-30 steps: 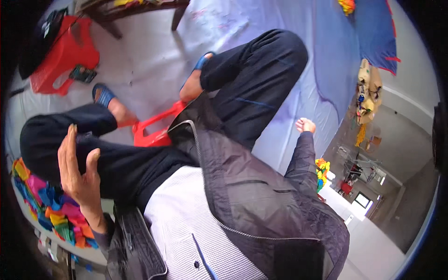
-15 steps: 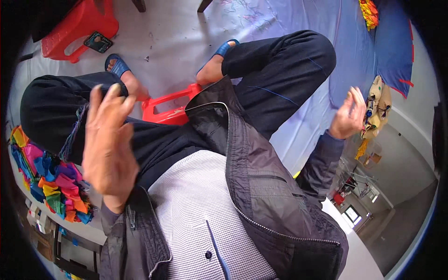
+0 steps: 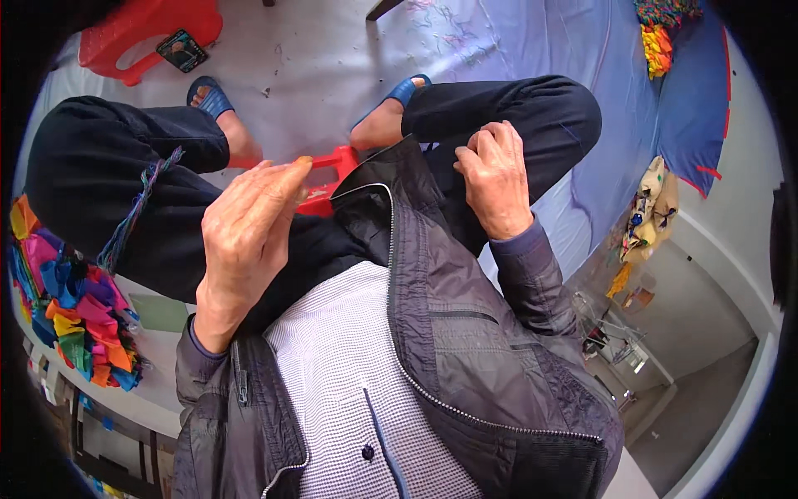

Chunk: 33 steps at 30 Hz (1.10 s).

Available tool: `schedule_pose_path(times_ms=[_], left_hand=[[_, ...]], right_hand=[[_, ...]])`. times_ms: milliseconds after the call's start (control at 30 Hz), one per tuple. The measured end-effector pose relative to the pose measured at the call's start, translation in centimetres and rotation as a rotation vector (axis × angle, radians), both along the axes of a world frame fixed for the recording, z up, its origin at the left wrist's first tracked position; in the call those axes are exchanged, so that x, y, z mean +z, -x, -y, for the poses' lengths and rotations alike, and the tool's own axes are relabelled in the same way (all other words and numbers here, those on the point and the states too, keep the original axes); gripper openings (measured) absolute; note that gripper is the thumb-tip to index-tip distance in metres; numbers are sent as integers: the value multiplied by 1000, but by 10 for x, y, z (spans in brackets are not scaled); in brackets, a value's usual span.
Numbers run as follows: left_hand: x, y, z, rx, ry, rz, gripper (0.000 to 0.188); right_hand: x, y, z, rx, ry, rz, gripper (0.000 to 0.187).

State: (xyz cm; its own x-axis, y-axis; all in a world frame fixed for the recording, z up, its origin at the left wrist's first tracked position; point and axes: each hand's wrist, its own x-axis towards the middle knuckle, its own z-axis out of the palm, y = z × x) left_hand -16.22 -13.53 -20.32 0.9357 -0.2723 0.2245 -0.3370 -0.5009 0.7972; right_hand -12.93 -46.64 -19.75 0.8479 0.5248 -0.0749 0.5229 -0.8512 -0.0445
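My left hand [image 3: 248, 229] hovers over my left thigh, its fingers pressed together and pointing inward. Above my right thigh is my right hand [image 3: 496, 179], with its fingers curled in and the tips partly hidden. Whether either hand pinches a fine thread cannot be made out. A bundle of multicoloured threads [image 3: 140, 209] lies across my left thigh, just outside the left hand. Low between my legs, a red plastic stool [image 3: 342, 160] shows behind the hands.
Colourful fabric pieces [image 3: 79, 312] are heaped on a pale surface at left. At upper left, a phone [image 3: 181, 51] leans on another red stool [image 3: 108, 37]. An orange-yellow bundle [image 3: 657, 51], navy cloth [image 3: 698, 108] and beige bags [image 3: 651, 212] lie at right. Thread scraps [image 3: 449, 29] litter the floor sheet.
Both hands have come inward toward each other from wide apart. The left fingers, spread before, are now together. The blue thread that lay across my right thigh now shows only faintly near the knee.
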Motion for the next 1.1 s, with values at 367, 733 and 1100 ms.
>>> schedule_pose_path(times_ms=[367, 733, 1100], left_hand=[[-10, -3, -6, 20, 13, -12, 27], [8, -13, 10, -19, 92, -16, 32], [38, -41, 57, -95, 116, -38, 30]], right_hand=[[-6, -13, 9, -34, -248, -47, 17], [17, -21, -18, -508, -1023, -165, 3], [14, -32, -33, -612, -1438, -173, 4]])
